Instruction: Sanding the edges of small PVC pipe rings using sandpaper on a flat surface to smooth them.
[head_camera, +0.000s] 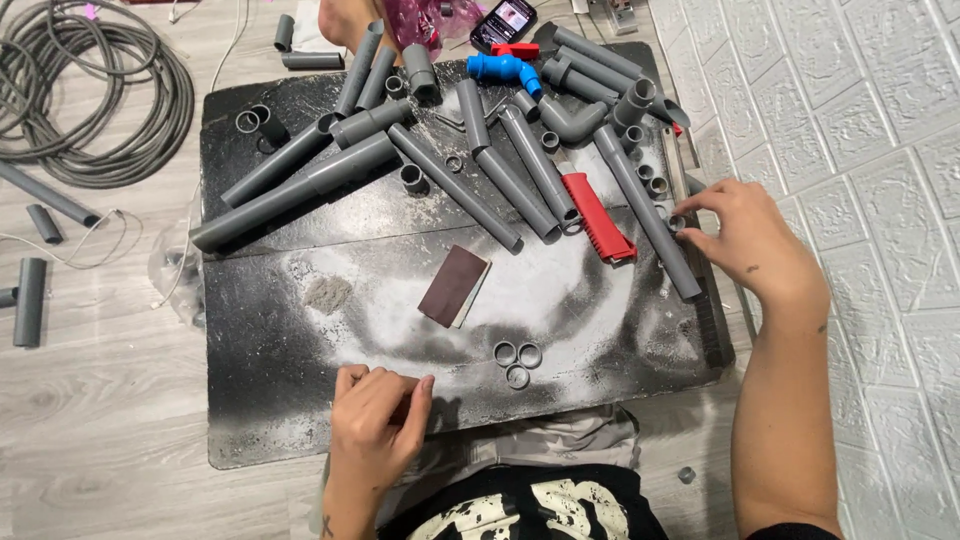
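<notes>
small pipe ring (677, 222) (half hidden) under right hand (752, 245) fingertips.

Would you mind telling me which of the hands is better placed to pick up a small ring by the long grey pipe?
Probably the right hand: its fingertips already reach the small rings beside the long pipe; the left hand rests at the board's near edge.

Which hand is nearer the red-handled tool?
Right. The right hand lies just right of the red-handled tool; the left hand rests at the board's near edge, farther away.

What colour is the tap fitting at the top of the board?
The tap fitting is bright blue with a red handle, clearest in the head view.
</notes>
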